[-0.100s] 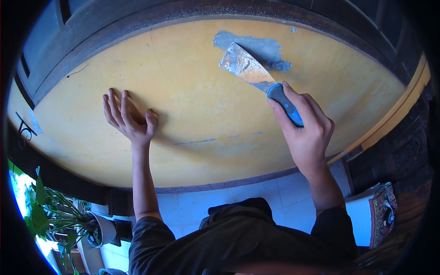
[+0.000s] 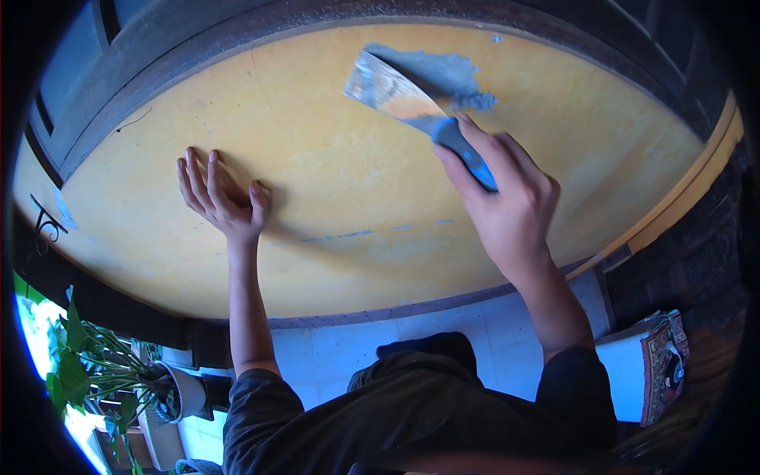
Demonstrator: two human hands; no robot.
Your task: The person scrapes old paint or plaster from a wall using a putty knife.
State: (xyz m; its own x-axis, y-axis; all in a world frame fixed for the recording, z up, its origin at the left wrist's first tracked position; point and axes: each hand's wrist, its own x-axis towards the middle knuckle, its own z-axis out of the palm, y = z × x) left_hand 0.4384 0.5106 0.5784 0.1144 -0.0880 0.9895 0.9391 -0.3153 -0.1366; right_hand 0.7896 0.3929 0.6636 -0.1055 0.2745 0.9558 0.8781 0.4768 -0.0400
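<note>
A putty knife (image 2: 396, 95) with a wide, stained metal blade and a blue and grey handle is gripped in my right hand (image 2: 511, 190). Its blade points up and left, over the lower left edge of a bare grey patch (image 2: 447, 75) in the yellow wall (image 2: 340, 182). Whether the blade touches the wall I cannot tell. My left hand (image 2: 226, 196) rests on the wall to the left, fingers spread and holding nothing. A thin broken line of bluish scrapes (image 2: 340, 236) runs below and between the hands.
Dark wooden framing (image 2: 237, 49) borders the wall's top. A potted plant (image 2: 180, 393) stands at lower left, near a black curled metal bracket (image 2: 49, 222). Pale floor tiles (image 2: 332, 348) lie below. At lower right is a white surface with a patterned cloth (image 2: 661, 368).
My right hand and the putty knife have moved left and slightly up across the wall. My left hand stays in place on the wall.
</note>
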